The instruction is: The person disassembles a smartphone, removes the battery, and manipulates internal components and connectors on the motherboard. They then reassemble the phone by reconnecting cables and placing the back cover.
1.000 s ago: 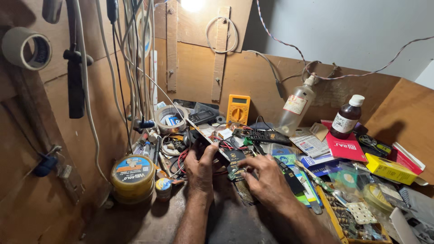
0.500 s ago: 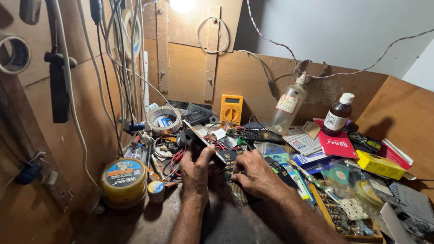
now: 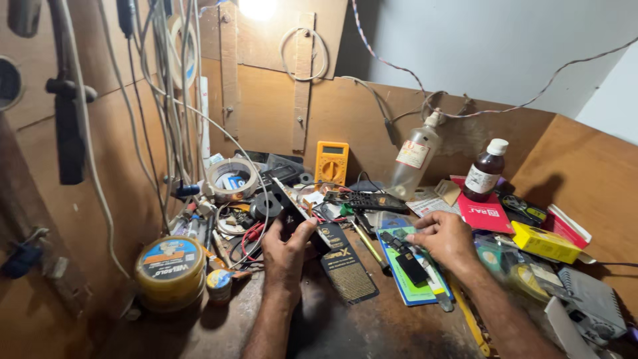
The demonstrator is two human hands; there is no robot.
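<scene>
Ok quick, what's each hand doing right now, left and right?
Left hand: closed around a flat black rectangular device, tilted up.
Right hand: fingers curled down on a blue and green card packet; grip cannot be told.

The meter is orange. The round tin is yellow with a blue and orange top. One bottle is dark brown with a white cap (the other bottle is see-through). The box is bright yellow, the card red, the tabletop brown.
</scene>
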